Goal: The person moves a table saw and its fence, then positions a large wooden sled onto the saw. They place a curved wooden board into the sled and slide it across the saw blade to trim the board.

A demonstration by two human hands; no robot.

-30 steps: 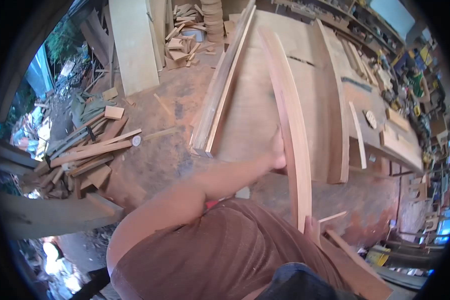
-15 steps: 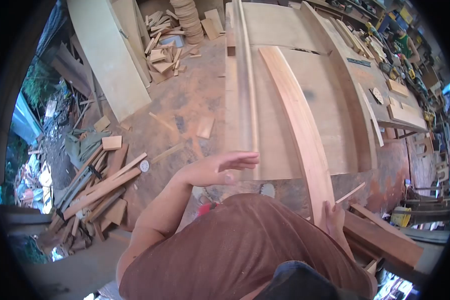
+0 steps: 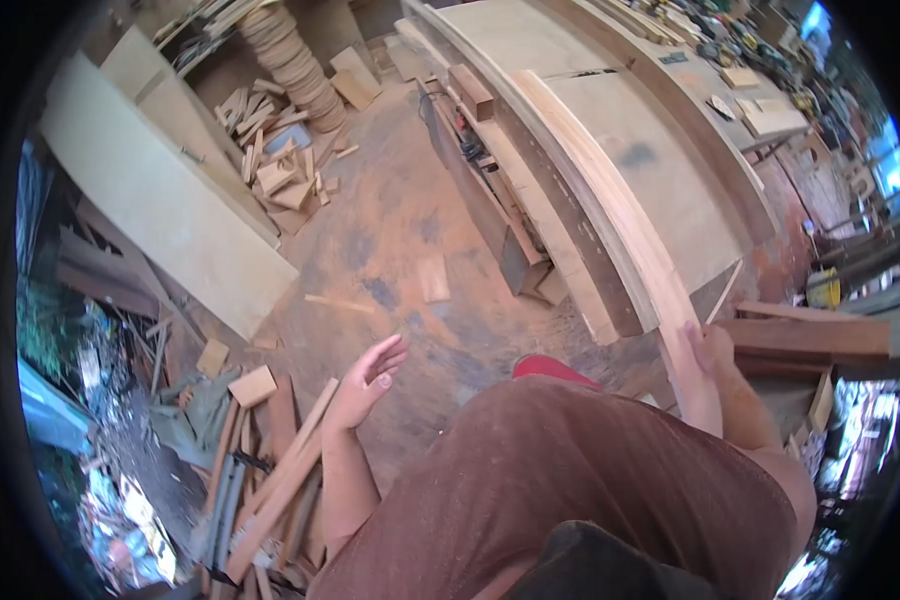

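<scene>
A long pale wooden plank [image 3: 618, 200] stretches away from my right side along the near edge of a large framed wooden panel [image 3: 670, 190]. Its near end is in my right hand [image 3: 710, 350], with fingers wrapped around the side. My left hand [image 3: 367, 382] hangs in the air above the floor, fingers stretched out, holding nothing. Closest beneath that hand is a heap of loose wooden strips [image 3: 288, 470].
Tall pale boards [image 3: 160, 190] lean at the left. Behind them lie a pile of offcuts [image 3: 280, 175] and a stack of round wooden discs [image 3: 285, 60]. A side bench [image 3: 695, 90] carries tools at the right. Dark timber [image 3: 810, 338] lies beside my right arm.
The view has swung and the large panel now lies more to the right, showing its near side. My left hand has moved left and away from the panel. My right hand keeps hold of the plank.
</scene>
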